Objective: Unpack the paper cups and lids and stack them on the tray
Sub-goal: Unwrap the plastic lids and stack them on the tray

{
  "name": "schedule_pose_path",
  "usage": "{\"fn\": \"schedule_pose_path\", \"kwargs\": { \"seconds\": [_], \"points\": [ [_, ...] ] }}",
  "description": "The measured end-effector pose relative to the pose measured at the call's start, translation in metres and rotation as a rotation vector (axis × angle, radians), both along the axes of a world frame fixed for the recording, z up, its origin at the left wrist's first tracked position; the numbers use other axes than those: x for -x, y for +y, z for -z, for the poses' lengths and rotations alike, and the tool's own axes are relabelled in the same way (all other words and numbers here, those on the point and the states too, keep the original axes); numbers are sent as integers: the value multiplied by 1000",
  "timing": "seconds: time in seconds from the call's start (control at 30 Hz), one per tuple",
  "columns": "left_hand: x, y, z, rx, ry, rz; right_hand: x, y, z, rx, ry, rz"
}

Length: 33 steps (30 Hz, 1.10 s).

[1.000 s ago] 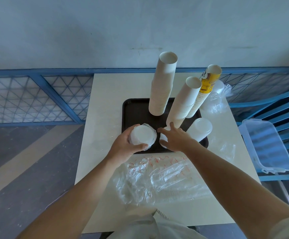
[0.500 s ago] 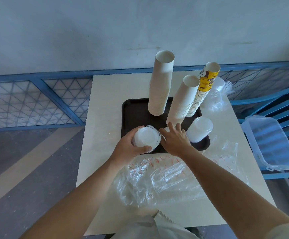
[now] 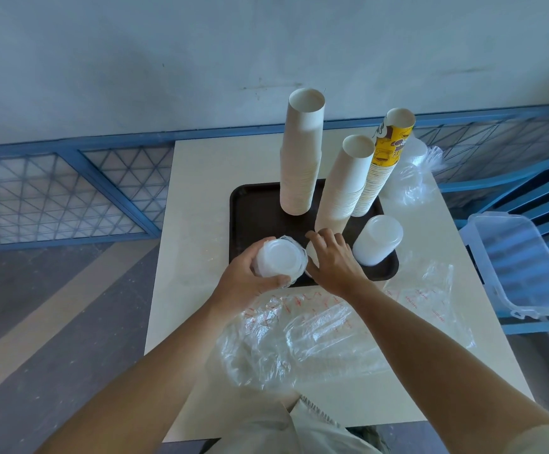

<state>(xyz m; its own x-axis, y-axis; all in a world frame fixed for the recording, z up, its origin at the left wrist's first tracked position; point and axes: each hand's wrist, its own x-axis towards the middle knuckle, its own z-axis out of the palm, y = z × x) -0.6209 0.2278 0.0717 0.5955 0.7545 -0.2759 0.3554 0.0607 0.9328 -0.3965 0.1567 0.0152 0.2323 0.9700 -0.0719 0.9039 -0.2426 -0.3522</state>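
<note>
No text is fully legible.

The tall stack of yellow printed paper cups (image 3: 387, 158) carries brown lettering and drawn graphics on its top cup. Only fragments of large letters show, and no word resolves.

The crumpled clear plastic bag (image 3: 299, 335) nearest the person carries rows of small red print, too small to read.

The flatter clear plastic bag (image 3: 430, 290) to its right carries similar red print, also illegible.
</note>
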Motion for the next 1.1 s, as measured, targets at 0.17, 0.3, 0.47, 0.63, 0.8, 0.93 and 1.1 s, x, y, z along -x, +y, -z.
{"fn": "schedule_pose_path", "kwargs": {
  "seconds": [0.17, 0.3, 0.47, 0.63, 0.8, 0.93, 1.1],
  "points": [
    [-2, -2, -1, -5, 1, 10, 2, -6, 7, -35, -59, 4],
    [-2, -4, 0, 10, 6, -4, 0, -10, 6, -83, -72, 18],
    [-3, -4, 3, 17, 14, -22, -4, -15, 9, -146, -8, -9],
    [-6, -5, 3, 15, 6, -12, -11, -22, 16, -254, 52, -6],
    [-11, -6, 4, 17, -6, -23, -18, -29, 22, -314, 39, 41],
    [-17, -9, 2, 28, -20, -29, -21, -31, 22, -338, -10, 43],
    [-22, -10, 3, 16, -14, -31, -17, -27, 21, -341, -66, 47]
  ]
}}
